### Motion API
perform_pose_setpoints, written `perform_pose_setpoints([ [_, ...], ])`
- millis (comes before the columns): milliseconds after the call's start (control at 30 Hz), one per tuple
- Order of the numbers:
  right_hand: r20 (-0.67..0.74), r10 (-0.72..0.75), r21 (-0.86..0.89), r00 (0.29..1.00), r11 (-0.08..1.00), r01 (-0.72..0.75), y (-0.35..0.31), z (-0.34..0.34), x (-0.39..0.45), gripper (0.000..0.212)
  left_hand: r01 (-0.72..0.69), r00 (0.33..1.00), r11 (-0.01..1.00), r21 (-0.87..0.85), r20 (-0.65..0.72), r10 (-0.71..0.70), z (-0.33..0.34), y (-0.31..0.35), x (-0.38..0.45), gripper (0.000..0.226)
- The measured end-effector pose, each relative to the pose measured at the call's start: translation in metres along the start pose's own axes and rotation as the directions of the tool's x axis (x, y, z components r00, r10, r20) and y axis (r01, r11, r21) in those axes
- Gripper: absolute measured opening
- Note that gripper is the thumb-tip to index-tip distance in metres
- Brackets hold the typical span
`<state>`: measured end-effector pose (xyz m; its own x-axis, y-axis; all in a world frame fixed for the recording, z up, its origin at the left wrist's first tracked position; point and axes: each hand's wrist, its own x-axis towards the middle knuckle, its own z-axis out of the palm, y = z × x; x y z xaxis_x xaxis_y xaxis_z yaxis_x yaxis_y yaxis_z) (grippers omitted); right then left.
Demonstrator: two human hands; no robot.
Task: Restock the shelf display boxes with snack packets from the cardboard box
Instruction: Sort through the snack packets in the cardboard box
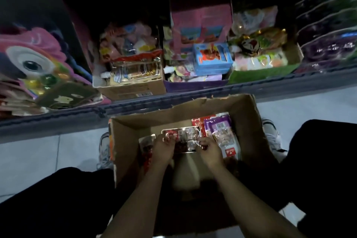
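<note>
My forearms bare, no sleeves in sight, no watch or band at wrists. My left hand (161,150) and right hand (209,151) bare, no gloves; fingers (201,142) without rings as far as dim light shows. My legs in plain black trousers (58,195), loose dark fabric, no visible pattern or seams. My feet in white sneakers (271,135) with grey panels and dark trim, laces pale; left sneaker partly hidden, blurred.

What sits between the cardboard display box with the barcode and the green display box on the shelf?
In the head view, a purple display box sits between the cardboard display box and the green display box; it holds a blue carton.
</note>
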<state>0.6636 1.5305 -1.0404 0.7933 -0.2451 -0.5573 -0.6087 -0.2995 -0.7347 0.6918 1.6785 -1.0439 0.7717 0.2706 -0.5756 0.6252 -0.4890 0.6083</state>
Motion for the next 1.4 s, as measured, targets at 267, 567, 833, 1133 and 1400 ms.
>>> perform_pose_setpoints([
  [267, 0.105, 0.214, -0.078, 0.971, 0.975, -0.207, 0.033, 0.015, 0.028, 0.035, 0.135, 0.99, 0.99, -0.045, 0.042, -0.133, 0.008, -0.023, 0.02, 0.018],
  [567, 0.11, 0.237, -0.02, 0.965, 0.972, -0.236, 0.027, 0.015, 0.036, 0.033, 0.283, 0.958, 0.922, -0.263, 0.028, -0.286, 0.016, -0.038, 0.031, 0.026],
  [833, 0.03, 0.299, 0.225, 0.954, 0.928, -0.298, 0.012, 0.002, 0.026, 0.024, 0.334, 0.926, 0.793, -0.509, 0.021, -0.377, -0.004, -0.016, 0.013, 0.03],
  [1133, -0.005, 0.162, 0.395, 0.987, 0.907, -0.147, -0.048, -0.039, -0.013, 0.011, 0.144, 0.989, 0.854, -0.5, 0.037, -0.145, -0.037, 0.035, -0.03, 0.022],
  [1400, 0.003, -0.017, 0.532, 1.0, 0.847, 0.012, -0.123, -0.102, -0.074, 0.015, -0.049, 0.999, 0.866, -0.498, -0.006, 0.053, -0.076, 0.105, -0.11, 0.052],
])
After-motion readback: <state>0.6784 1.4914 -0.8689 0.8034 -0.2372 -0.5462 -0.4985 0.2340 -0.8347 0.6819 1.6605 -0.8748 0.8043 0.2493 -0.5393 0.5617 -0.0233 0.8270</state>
